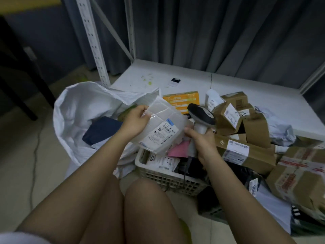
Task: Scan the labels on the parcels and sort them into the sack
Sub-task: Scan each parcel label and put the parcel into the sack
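Note:
My left hand (135, 119) grips the upper left edge of a white padded mailer (163, 120), label side up, above the basket. My right hand (202, 140) is curled round the white handle of a barcode scanner (202, 114), whose black head sits just right of the mailer. The label (162, 133) lies on the mailer's lower half. An open white sack (77, 110) stands to the left, with a dark blue parcel (102, 129) inside it.
A white plastic basket (168, 178) under my hands holds labelled parcels and a pink one (177, 149). Brown cardboard boxes (246, 152) pile up at right on a low white shelf board (193, 85). An orange box (182, 101) lies behind. Metal rack uprights (93, 41) stand at back.

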Demonstrator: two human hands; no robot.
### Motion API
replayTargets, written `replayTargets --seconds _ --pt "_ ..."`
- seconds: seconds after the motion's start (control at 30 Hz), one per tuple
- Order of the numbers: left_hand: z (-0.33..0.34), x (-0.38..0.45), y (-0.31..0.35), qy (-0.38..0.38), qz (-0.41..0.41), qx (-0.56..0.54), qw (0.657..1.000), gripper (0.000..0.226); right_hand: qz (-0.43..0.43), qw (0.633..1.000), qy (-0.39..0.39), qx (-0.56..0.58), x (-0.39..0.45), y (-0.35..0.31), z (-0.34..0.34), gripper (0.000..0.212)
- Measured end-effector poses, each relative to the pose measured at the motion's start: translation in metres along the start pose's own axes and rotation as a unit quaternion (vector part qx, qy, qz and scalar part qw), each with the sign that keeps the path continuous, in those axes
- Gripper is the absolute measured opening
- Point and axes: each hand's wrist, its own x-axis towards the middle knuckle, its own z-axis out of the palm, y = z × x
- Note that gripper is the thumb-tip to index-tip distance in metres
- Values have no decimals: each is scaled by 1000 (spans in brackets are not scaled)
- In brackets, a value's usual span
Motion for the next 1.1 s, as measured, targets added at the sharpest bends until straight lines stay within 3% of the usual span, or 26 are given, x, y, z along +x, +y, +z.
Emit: replayTargets --seconds 0.13,0.27,0.4,0.53,0.63,0.77,0.9,1.1 --pt "-37 -19 17 -29 42 58 997 21 -85 995 -33 -43 -20 -33 26 53" --pt "-64 -39 35 -28 77 70 994 16 -85 985 -104 -107 -40 -40 46 51" --pt "-89 -55 33 -1 83 119 989 2 -109 985 -70 -117 -53 -44 63 42" --pt "-109 -70 18 -10 58 179 982 16 -120 984 -58 -115 -59 -58 70 39" --pt "-114 -77 14 60 33 101 993 6 -152 985 -29 -77 -67 -65 72 38" --pt "-114 -84 7 154 0 -65 986 23 -170 985 -11 -41 -79 -66 64 35" --pt "-110 -91 -4 197 -42 -177 964 23 -130 987 -53 -82 -89 -64 54 27" --pt "-101 -94 -8 239 -48 -213 946 17 -93 981 -135 -104 -103 -45 45 20"
